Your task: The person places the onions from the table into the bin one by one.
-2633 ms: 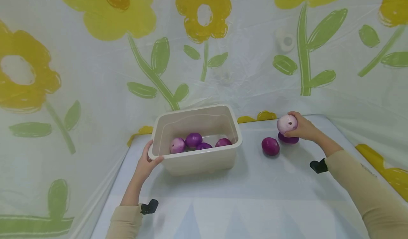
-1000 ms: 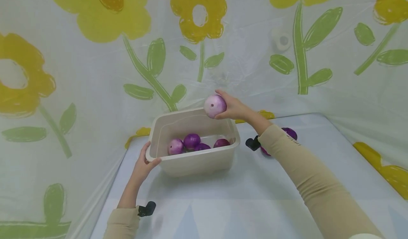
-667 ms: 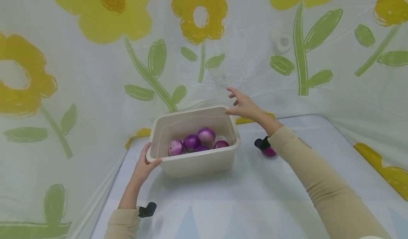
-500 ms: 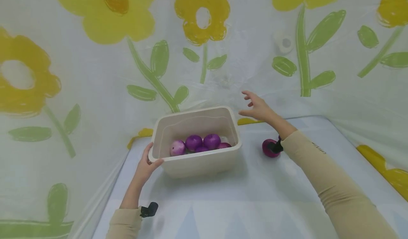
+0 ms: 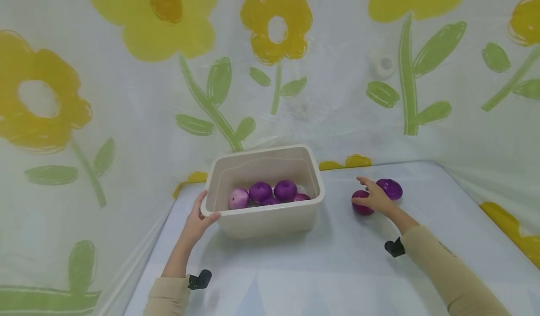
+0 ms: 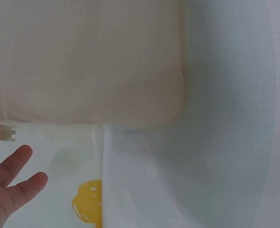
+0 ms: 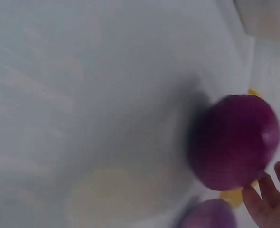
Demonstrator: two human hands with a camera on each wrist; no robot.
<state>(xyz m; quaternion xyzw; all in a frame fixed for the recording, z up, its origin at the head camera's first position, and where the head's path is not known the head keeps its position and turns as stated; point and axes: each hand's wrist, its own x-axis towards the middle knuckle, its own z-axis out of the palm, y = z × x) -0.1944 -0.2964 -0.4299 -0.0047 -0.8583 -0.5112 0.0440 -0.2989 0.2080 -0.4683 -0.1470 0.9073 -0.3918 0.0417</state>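
My left hand point(image 5: 195, 224) holds the cream plastic bin point(image 5: 270, 224) at its front left corner, thumb over the front rim and fingers along the left side. Several purple onions point(image 5: 260, 192) lie in the bin, one of them paler point(image 5: 238, 199). To the right, my right hand point(image 5: 381, 201) reaches over a dark reddish-purple onion point(image 5: 360, 206) on the table, thumb and fingers spread and holding nothing. In the right wrist view its fingertips are right at the edge of that onion point(image 7: 235, 142). Another purple onion point(image 5: 390, 189) sits just behind the hand.
A pale cloth covers the table point(image 5: 295, 269). Behind it hangs a white curtain point(image 5: 329, 100) printed with yellow flowers and green leaves. Black camera mounts sit at both wrists, the left mount point(image 5: 200, 280) and the right mount point(image 5: 395, 247).
My right hand brought a pale purple onion from the right, let it drop into the bin, then moved back right and down to the onions on the table. The left hand stayed on the bin.
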